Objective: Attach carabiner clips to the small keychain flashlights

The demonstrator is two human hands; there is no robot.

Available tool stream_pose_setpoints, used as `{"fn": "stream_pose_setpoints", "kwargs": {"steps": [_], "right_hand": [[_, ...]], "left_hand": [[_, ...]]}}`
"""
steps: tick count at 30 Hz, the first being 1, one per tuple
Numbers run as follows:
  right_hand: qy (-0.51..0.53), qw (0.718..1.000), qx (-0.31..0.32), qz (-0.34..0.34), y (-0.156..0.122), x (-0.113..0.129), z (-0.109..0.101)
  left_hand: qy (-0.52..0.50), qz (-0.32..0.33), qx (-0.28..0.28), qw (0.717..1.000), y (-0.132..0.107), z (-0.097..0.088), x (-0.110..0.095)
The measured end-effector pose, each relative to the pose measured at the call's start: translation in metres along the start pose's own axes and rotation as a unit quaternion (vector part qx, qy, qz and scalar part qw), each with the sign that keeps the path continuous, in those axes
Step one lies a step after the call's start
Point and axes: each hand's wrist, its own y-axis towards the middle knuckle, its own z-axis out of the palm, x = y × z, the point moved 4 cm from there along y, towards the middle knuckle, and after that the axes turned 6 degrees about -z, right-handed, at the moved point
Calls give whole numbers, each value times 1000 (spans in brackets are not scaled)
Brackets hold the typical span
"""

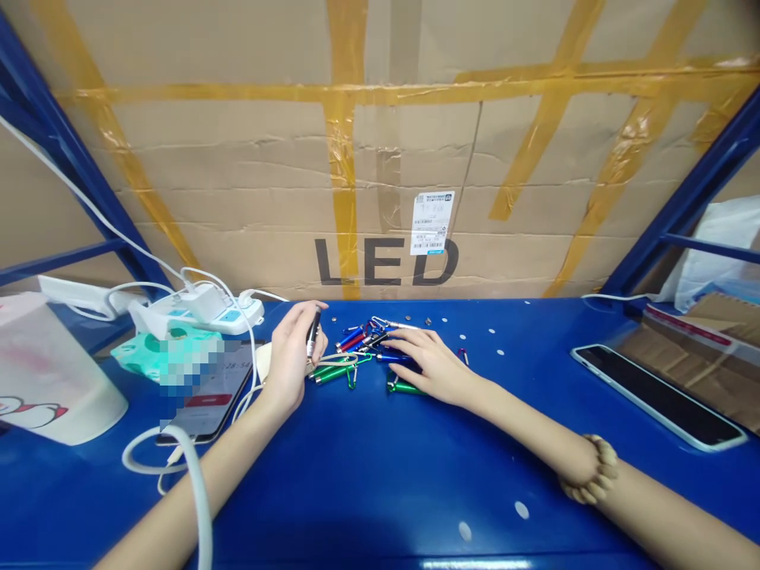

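Note:
My left hand [290, 354] is closed around a small black penlight [313, 331], held nearly upright with its end showing above the fingers. Over the right side of a pile of small metal penlights with carabiner clips rests my right hand [428, 364], its fingers spread. Under and beside those fingers are a dark blue penlight [389, 359] and a green penlight [407, 386]. More of the pile lies between my hands: a red penlight [351, 342], another green penlight [332, 372] and several others overlapping. My right fingertips touch the pile; what lies beneath the palm is hidden.
At left are a large phone [207, 412], a tissue pack [154, 355], a power strip [237, 318], white cables [205, 507] and a white container [59, 372]. Another phone [659, 400] lies at right by a cardboard piece [682, 360]. A taped carton [267, 198] stands behind the blue table [368, 491].

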Motion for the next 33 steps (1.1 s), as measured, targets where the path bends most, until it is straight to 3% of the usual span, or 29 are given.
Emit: {"fn": "stream_pose_setpoints", "kwargs": {"steps": [6, 11, 18, 23, 25, 27, 29, 31, 33], "right_hand": [[28, 998, 37, 35, 44, -6, 12], [39, 997, 60, 40, 64, -16, 9], [113, 989, 60, 70, 57, -38, -31], [174, 980, -26, 97, 55, -40, -69], [170, 976, -70, 115, 53, -45, -82], [169, 970, -106, 136, 50, -53, -93], [170, 967, -109, 157, 47, -61, -96], [161, 966, -66, 193, 44, -71, -91], [134, 962, 20, 236, 42, -80, -77]], "left_hand": [[0, -22, 2, 1000, -4, 2, 0], [96, -10, 11, 995, -1, 5, 14], [223, 5, -64, 973, 6, -7, 22], [384, 88, -119, 911, 19, -21, 14], [434, 124, -80, 889, 21, -20, 19], [472, 145, 8, 870, 20, -13, 29], [512, 119, 85, 846, 16, -5, 42], [550, 89, 127, 821, 9, 2, 51], [566, 72, 133, 810, 4, 7, 52]]}}
